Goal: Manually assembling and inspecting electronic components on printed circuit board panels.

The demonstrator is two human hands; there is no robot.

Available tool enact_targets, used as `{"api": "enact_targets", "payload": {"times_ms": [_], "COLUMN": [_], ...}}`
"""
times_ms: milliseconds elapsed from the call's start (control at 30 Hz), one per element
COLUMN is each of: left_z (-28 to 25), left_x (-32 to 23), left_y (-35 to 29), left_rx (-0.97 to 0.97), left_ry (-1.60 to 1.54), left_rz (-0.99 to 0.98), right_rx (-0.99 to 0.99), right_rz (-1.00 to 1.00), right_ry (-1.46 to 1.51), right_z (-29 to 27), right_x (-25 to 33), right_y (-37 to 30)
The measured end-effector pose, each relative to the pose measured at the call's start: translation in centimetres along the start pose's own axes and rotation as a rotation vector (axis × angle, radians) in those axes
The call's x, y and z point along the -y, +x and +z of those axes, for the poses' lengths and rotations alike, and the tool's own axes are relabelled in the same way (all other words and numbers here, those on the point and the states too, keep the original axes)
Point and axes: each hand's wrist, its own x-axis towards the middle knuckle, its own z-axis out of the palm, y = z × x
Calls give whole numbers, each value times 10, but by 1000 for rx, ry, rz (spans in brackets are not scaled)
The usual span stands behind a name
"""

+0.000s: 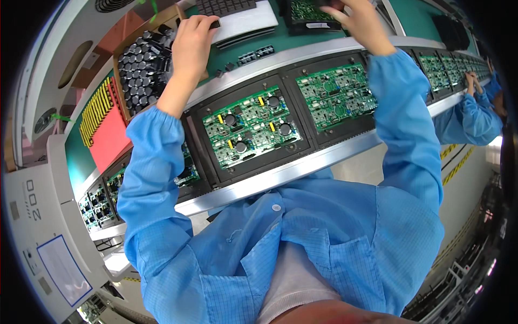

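My left hand (191,46) is raised at the far side of the line, beside a cardboard box (123,94) of black cylindrical capacitors (141,73). Its fingertips pinch a small black component (215,25). My right hand (366,24) reaches over a black tray (294,25) of small green parts at the top edge. Its thumb and fingers are bent together, and what they hold is hidden. Between my arms lies a black carrier with a green circuit board panel (251,129) bearing several round black capacitors and yellow parts. Right of it, another panel (335,96) shows no such capacitors.
Metal rails (280,175) edge the row of carriers. Small black parts (256,55) lie beyond the far rail, near a white block with a black keyed pad (245,24). Yellow strips (98,110) and a pink sheet (110,148) lie left. Another person's hands (473,82) work at far right.
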Motion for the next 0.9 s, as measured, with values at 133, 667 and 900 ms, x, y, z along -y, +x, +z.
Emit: {"api": "enact_targets", "payload": {"times_ms": [133, 667, 900], "left_z": [-8, 130, 143], "left_x": [-77, -202, -204], "left_y": [5, 23, 24], "left_rx": [214, 728, 806], "left_ry": [-561, -632, -502], "left_rz": [-57, 101, 185], "right_rx": [211, 477, 426], "right_rz": [151, 179, 413], "right_ry": [-113, -140, -29], "right_z": [-48, -28, -50], "right_x": [-80, -131, -119], "right_y": [-104, -176, -180]}}
